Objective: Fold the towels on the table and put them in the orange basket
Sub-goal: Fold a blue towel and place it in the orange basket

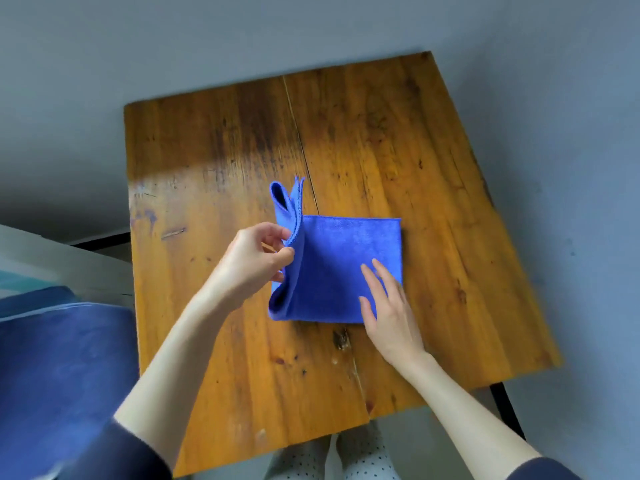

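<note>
"Where are my hands?"

"I see my right hand (388,303) flat, fingers straight, on the near right part of the soft blue square towel (346,268) mid wooden table (433,168). My left hand (258,259) pinches its raised left edge."

"Which way next?"

"I think rightward, over the flat part. Bare wood lies all round. No orange basket shows."

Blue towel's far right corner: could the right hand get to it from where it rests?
Probably yes. The right hand lies flat on the blue towel, and only bare towel and table lie between it and that corner.
</note>
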{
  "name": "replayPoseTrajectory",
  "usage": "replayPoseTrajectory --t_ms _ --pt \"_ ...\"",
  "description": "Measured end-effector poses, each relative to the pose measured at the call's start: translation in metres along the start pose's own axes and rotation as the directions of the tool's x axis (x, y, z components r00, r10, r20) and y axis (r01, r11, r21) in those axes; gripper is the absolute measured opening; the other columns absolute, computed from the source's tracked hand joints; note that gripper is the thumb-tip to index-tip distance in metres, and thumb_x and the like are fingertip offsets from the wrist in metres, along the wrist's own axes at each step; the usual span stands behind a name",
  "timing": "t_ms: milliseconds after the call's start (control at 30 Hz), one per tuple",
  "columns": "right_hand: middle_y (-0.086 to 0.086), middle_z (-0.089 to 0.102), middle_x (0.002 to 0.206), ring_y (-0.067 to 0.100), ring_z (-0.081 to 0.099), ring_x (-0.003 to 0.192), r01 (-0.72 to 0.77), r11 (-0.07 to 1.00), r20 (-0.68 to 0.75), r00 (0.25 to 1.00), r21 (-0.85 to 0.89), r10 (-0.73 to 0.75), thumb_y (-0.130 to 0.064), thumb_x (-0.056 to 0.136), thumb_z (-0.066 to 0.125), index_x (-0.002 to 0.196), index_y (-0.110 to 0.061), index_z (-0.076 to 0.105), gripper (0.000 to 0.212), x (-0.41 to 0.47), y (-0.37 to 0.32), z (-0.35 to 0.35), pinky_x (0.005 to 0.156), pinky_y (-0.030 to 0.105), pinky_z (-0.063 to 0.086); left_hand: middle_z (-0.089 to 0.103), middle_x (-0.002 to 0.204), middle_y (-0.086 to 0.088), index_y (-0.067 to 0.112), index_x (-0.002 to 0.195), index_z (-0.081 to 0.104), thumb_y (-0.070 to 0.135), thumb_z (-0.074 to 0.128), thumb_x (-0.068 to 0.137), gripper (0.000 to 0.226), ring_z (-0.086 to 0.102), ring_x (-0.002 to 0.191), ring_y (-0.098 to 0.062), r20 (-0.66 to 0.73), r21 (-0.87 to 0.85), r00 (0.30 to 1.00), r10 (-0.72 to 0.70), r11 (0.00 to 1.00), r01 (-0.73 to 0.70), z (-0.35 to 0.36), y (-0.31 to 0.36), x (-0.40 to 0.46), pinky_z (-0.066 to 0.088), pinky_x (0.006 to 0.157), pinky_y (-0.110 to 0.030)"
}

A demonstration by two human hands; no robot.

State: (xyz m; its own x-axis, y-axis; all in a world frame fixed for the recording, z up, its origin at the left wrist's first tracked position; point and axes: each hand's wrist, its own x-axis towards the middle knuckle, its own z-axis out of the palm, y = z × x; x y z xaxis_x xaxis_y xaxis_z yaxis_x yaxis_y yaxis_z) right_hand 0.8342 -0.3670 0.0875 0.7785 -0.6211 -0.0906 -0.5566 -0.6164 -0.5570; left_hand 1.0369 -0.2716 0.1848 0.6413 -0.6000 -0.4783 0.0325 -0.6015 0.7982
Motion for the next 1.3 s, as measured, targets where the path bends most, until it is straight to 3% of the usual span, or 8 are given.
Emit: replayPoseTrajectory --t_ms 133,233,400,700,900,1033,1167,1300 --pt "-0.005 0.047 0.131 0.004 0.056 0.104 -0.179 0.929 -0.026 0.98 0.323 0.198 -0.009 0.094 0.049 0.136 -0.015 0.045 0.042 -0.018 0.022 -0.022 0.084 0.013 0.048 0.05 0.071 0.004 0.02 0.084 0.056 0.002 0.053 0.082 0.018 0.05 0.038 -0.002 -0.009 -0.001 0.998 -0.055 0.999 0.055 0.061 0.013 0.009 0.054 0.064 -0.032" --pt "-0.003 0.056 0.116 0.002 0.058 0.091 -0.268 0.869 0.006 0.956 0.415 0.292 -0.008 0.094 0.05 0.122 -0.013 0.057 0.029 -0.021 0.038 -0.026 0.075 0.003 0.044 0.05 0.072 0.004 0.016 0.092 0.054 0.004 0.054 0.081 0.017 0.055 0.047 -0.009 -0.037 0.014 0.995 -0.096 0.995 0.097 0.105 0.012 0.017 0.056 0.066 -0.033" --pt "0.0 0.064 0.105 0.007 0.062 0.091 -0.363 0.777 0.098 0.925 0.514 0.367 -0.011 0.095 0.05 0.11 -0.014 0.064 0.021 -0.02 0.056 -0.025 0.074 0.005 0.045 0.058 0.084 -0.007 0.01 0.106 0.055 0.006 0.055 0.081 0.025 0.062 0.087 -0.03 -0.086 0.174 0.99 -0.11 0.977 0.123 0.154 -0.001 0.023 0.053 0.082 -0.044" --pt "0.002 0.067 0.112 0.007 0.061 0.1 -0.395 0.692 0.213 0.917 0.604 0.337 -0.008 0.097 0.043 0.117 -0.01 0.062 0.028 -0.016 0.067 -0.022 0.089 0.017 0.048 0.058 0.102 -0.013 0.008 0.109 0.056 0.009 0.054 0.084 0.026 0.059 0.092 -0.033 -0.097 0.344 0.995 0.009 0.939 0.025 0.189 -0.003 0.028 0.048 0.085 -0.042" --pt "0.001 0.067 0.107 0.014 0.063 0.1 -0.478 0.631 0.277 0.876 0.611 0.395 -0.023 0.096 0.049 0.122 -0.011 0.06 0.03 -0.009 0.064 -0.028 0.093 0.033 0.05 0.061 0.098 -0.01 0.009 0.109 0.063 0.012 0.053 0.09 0.021 0.058 0.092 -0.025 -0.043 0.408 0.994 0.1 0.91 -0.074 0.188 -0.012 0.023 0.042 0.081 -0.029" --pt "-0.011 0.061 0.085 0.009 0.06 0.085 -0.533 0.66 0.25 0.842 0.529 0.479 -0.038 0.089 0.06 0.115 -0.012 0.062 0.037 0.004 0.056 -0.028 0.081 0.025 0.049 0.057 0.098 -0.01 0.008 0.103 0.064 0.0 0.05 0.089 0.021 0.051 0.094 -0.029 -0.184 0.531 0.9 0.394 0.811 -0.247 0.16 -0.031 0.009 0.039 0.082 -0.029" --pt "-0.014 0.056 0.073 0.017 0.061 0.084 -0.564 0.717 0.199 0.822 0.41 0.533 -0.042 0.086 0.06 0.094 -0.019 0.06 0.024 0.015 0.043 -0.025 0.075 0.031 0.047 0.053 0.123 -0.015 0.004 0.117 0.058 -0.002 0.052 0.087 0.031 0.043 0.118 -0.035 -0.178 0.647 0.865 0.469 0.718 -0.255 0.133 -0.061 0.001 0.035 0.102 -0.043" --pt "-0.002 0.066 0.09 0.021 0.061 0.087 -0.569 0.75 0.161 0.82 0.337 0.55 -0.033 0.089 0.057 0.088 -0.021 0.056 0.013 0.02 0.038 -0.024 0.074 0.031 0.046 0.031 0.149 -0.018 0.007 0.137 0.044 0.016 0.051 0.092 0.046 0.022 0.14 -0.039 -0.015 0.736 0.888 0.459 0.606 -0.302 0.134 -0.078 0.0 0.02 0.114 -0.049"
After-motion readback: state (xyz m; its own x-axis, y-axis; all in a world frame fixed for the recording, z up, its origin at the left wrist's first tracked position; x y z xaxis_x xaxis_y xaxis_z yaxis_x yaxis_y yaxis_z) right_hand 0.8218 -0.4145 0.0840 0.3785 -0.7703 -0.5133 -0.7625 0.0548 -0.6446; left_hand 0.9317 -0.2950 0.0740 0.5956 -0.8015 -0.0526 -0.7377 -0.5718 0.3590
